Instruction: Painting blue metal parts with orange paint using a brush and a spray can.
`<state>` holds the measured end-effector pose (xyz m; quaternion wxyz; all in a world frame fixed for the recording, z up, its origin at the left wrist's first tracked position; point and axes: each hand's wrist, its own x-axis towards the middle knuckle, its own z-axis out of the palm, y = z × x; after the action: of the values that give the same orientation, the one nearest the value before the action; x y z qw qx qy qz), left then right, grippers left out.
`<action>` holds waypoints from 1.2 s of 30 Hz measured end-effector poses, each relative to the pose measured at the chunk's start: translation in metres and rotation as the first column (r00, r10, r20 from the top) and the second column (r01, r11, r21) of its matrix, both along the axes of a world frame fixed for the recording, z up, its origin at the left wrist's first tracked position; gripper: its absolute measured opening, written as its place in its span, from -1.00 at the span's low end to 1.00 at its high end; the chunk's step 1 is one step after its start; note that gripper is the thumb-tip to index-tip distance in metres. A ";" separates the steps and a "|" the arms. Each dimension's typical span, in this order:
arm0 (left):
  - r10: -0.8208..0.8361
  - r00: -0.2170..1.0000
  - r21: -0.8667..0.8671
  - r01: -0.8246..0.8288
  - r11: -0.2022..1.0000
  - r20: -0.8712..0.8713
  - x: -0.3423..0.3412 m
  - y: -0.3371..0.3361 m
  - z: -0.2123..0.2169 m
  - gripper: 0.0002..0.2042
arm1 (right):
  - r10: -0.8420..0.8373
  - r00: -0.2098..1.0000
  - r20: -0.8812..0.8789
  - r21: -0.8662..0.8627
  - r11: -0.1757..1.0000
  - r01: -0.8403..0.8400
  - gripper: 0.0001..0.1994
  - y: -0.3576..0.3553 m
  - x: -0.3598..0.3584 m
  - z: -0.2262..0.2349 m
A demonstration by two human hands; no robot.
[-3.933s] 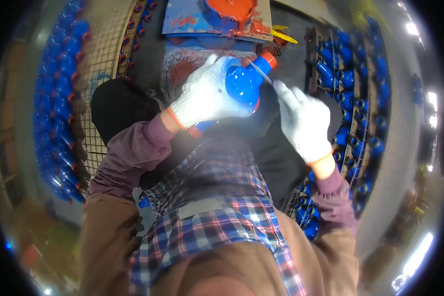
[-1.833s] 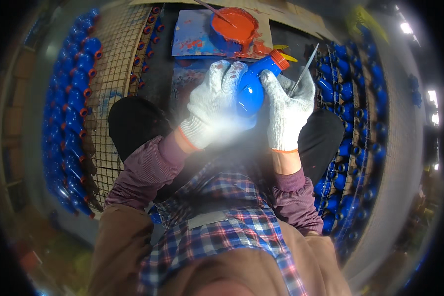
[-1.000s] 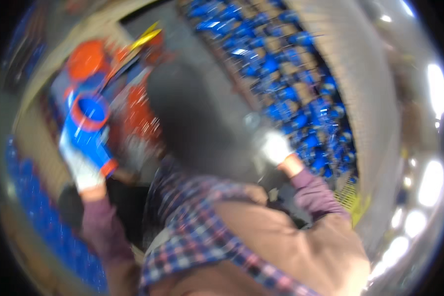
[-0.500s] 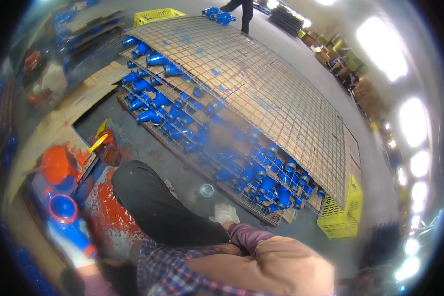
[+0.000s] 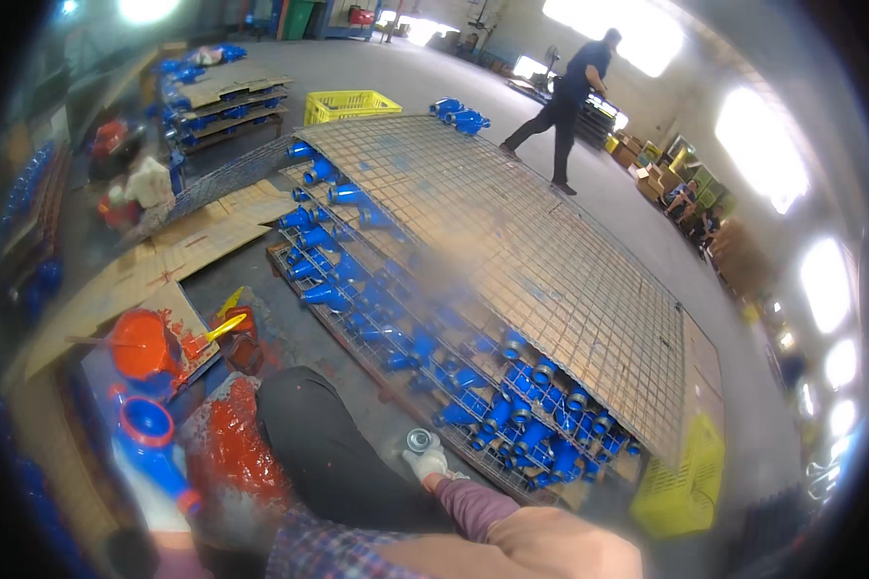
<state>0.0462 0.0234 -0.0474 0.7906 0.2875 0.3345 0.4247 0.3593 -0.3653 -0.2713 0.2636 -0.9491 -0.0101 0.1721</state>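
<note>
At the lower left my left hand (image 5: 154, 507), in a white glove, is closed around a blue pipe fitting (image 5: 150, 463). The fitting has a wide round mouth with a red rim turned upward and red at its narrow end. Most of those fingers are hidden under it. By the pallet's near edge my right hand (image 5: 429, 463), also gloved in white, has its fingers at the edge of a small round metal ring (image 5: 419, 440) low over the floor. Beside the left hand sit a container of red paint (image 5: 143, 344) and a yellow-handled brush (image 5: 224, 328).
A wire-mesh rack (image 5: 550, 280) with cardboard layers and many blue fittings (image 5: 531, 439) stands ahead. Yellow crates (image 5: 681, 487) are at its near right and far left. Red paint covers a surface (image 5: 237, 449) beside my knee. A person (image 5: 574, 106) walks behind the rack.
The view has tilted up, so the rack sits lower and the walking person shows whole. My right hand has moved to the metal ring. The left hand keeps the blue fitting.
</note>
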 end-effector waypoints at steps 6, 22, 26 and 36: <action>-0.198 0.969 0.018 0.197 0.980 0.146 -0.014 0.014 -0.016 -0.48 | -0.096 0.995 -0.007 0.054 0.994 0.097 -0.04 0.007 0.001 0.005; 0.094 0.989 -0.024 -0.097 0.995 -0.116 0.024 -0.027 0.024 -0.54 | 0.078 0.993 0.090 0.257 0.961 -0.099 -0.26 0.007 0.013 0.020; -0.151 0.985 0.003 0.152 0.988 -0.083 0.011 0.004 0.000 -0.54 | 0.242 0.968 0.068 0.239 0.938 -0.252 -0.26 0.011 0.000 0.061; -0.156 0.984 0.123 0.166 0.978 -0.090 -0.011 0.004 -0.012 -0.54 | 0.052 0.834 0.550 0.548 0.731 -0.407 -0.16 0.051 0.014 0.230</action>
<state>0.0351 0.0276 -0.0596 0.7880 0.3811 0.3130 0.3684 0.3736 -0.3138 -0.0409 0.5371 -0.8008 -0.2582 -0.0606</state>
